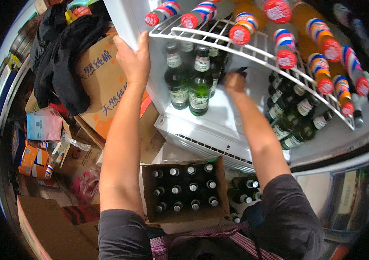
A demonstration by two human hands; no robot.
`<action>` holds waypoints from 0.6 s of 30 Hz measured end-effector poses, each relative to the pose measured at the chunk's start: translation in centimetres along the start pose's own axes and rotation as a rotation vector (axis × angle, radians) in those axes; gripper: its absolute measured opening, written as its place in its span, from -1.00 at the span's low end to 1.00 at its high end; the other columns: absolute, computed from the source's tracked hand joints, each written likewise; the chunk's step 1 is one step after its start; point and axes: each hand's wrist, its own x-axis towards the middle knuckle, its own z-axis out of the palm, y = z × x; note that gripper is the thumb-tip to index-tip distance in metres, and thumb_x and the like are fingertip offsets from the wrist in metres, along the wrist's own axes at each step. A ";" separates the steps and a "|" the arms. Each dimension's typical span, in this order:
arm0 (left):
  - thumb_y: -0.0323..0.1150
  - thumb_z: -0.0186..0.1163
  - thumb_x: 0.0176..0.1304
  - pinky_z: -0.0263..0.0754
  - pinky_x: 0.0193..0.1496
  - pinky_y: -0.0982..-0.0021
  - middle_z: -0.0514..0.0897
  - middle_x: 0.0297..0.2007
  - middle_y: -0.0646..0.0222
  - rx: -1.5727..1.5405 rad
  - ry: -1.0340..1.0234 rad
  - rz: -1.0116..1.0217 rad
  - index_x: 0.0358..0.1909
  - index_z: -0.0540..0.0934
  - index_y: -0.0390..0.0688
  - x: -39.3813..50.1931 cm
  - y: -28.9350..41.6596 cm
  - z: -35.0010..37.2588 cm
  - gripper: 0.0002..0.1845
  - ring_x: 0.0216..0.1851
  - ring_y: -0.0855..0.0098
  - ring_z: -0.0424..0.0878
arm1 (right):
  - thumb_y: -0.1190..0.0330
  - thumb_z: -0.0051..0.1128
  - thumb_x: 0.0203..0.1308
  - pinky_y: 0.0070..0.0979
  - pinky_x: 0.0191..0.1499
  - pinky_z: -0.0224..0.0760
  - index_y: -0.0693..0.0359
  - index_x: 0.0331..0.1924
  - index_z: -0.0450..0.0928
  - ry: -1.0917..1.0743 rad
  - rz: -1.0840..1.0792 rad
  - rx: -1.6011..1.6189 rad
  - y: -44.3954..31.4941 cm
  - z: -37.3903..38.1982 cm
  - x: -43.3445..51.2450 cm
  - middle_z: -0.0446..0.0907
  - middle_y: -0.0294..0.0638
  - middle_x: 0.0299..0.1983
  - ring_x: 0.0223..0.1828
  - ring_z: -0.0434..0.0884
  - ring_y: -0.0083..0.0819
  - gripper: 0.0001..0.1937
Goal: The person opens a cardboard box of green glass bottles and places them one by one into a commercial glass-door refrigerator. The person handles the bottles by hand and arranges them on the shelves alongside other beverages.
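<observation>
My left hand grips the white edge of the refrigerator at its upper left. My right hand reaches deep into the lower compartment; a dark, thin object shows at its fingers, too blurred to name, and the hand's hold cannot be told. Between the hands, green glass bottles stand upright on the refrigerator floor. More green bottles stand on the right of the compartment. Above, a white wire shelf bears soda bottles with red caps. Below my hands, an open cardboard box holds several capped bottles.
Several bottles are on the floor right of the box. On the left are a large cardboard carton with black clothing over it, a pink and blue package, orange packaging and a plastic bag. The refrigerator's vented sill juts out in front.
</observation>
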 end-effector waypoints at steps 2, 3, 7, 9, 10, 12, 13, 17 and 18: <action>-0.08 0.31 0.13 0.46 -0.20 0.03 0.63 -0.31 -0.14 0.082 -0.027 -0.066 -0.11 0.34 -0.30 -0.2 -0.9 -1.5 -0.46 -0.24 -0.16 0.61 | 0.36 0.06 -0.01 -0.22 -0.12 0.54 0.20 -0.41 0.69 -0.269 -0.148 -0.123 -5.4 -3.2 -3.3 0.68 -0.01 -0.31 -0.22 0.67 -0.10 -0.81; -0.07 0.31 0.14 0.46 -0.19 0.02 0.63 -0.30 -0.15 0.114 -0.037 -0.091 -0.11 0.34 -0.30 -0.4 -1.4 -2.6 -0.45 -0.24 -0.16 0.61 | 0.36 0.06 0.02 -0.21 -0.10 0.54 0.18 -0.36 0.70 -0.505 -0.069 -0.170 -9.0 -6.8 -3.8 0.68 0.00 -0.27 -0.19 0.68 -0.09 -0.81; -0.06 0.29 0.15 0.46 -0.18 0.01 0.63 -0.29 -0.16 0.130 -0.081 -0.119 -0.09 0.32 -0.29 0.1 -0.1 -2.3 -0.45 -0.23 -0.17 0.61 | 0.32 0.07 0.06 -0.22 -0.12 0.54 0.21 -0.31 0.69 -0.204 0.205 -0.190 -5.9 -10.3 -1.0 0.68 -0.03 -0.23 -0.14 0.67 -0.11 -0.78; -0.06 0.28 0.15 0.46 -0.18 0.01 0.63 -0.28 -0.16 0.130 -0.074 -0.115 -0.09 0.31 -0.28 0.2 0.0 -2.5 -0.45 -0.23 -0.17 0.61 | 0.30 0.07 0.08 -0.25 -0.10 0.53 0.20 -0.29 0.69 -0.193 0.217 -0.320 -4.2 -11.2 0.4 0.67 -0.04 -0.20 -0.11 0.66 -0.12 -0.78; -0.06 0.28 0.15 0.46 -0.18 0.00 0.63 -0.28 -0.16 0.120 -0.071 -0.112 -0.09 0.31 -0.28 0.0 0.1 -2.4 -0.45 -0.22 -0.18 0.60 | 0.30 0.06 0.09 -0.27 -0.08 0.52 0.20 -0.29 0.69 -0.254 0.200 -0.419 -2.7 -10.7 0.5 0.67 -0.04 -0.17 -0.10 0.65 -0.12 -0.78; -0.07 0.29 0.15 0.44 -0.17 -0.01 0.63 -0.28 -0.17 0.089 -0.083 -0.099 -0.09 0.30 -0.28 -0.1 0.1 -1.7 -0.45 -0.21 -0.18 0.59 | 0.32 0.03 0.12 -0.30 -0.07 0.52 0.20 -0.29 0.69 -0.230 0.248 -0.411 1.4 -8.4 -1.1 0.66 -0.04 -0.14 -0.08 0.65 -0.13 -0.78; -0.07 0.29 0.15 0.44 -0.17 -0.01 0.62 -0.28 -0.17 0.053 -0.087 -0.079 -0.09 0.30 -0.27 0.0 0.6 -0.3 -0.45 -0.21 -0.18 0.59 | 0.33 0.01 0.14 -0.31 -0.07 0.52 0.19 -0.29 0.69 -0.129 0.326 -0.321 5.1 -6.7 -2.6 0.65 -0.03 -0.14 -0.09 0.65 -0.13 -0.78; -0.06 0.29 0.14 0.44 -0.17 -0.01 0.61 -0.28 -0.19 0.124 -0.087 -0.112 -0.09 0.29 -0.27 -0.5 0.1 -2.1 -0.45 -0.20 -0.19 0.58 | 0.37 -0.08 0.20 -0.27 -0.03 0.50 0.25 -0.26 0.65 -0.583 -0.058 -0.345 -1.4 -8.4 -6.5 0.64 0.06 -0.14 -0.06 0.63 -0.08 -0.76; -0.06 0.30 0.14 0.44 -0.17 -0.01 0.61 -0.27 -0.19 0.149 -0.088 -0.144 -0.09 0.29 -0.26 -0.6 0.0 -3.0 -0.44 -0.20 -0.19 0.58 | 0.38 -0.11 0.22 -0.23 -0.03 0.50 0.27 -0.25 0.63 -0.515 0.000 -0.224 -4.2 -10.7 -7.5 0.64 0.09 -0.18 -0.09 0.63 -0.04 -0.75</action>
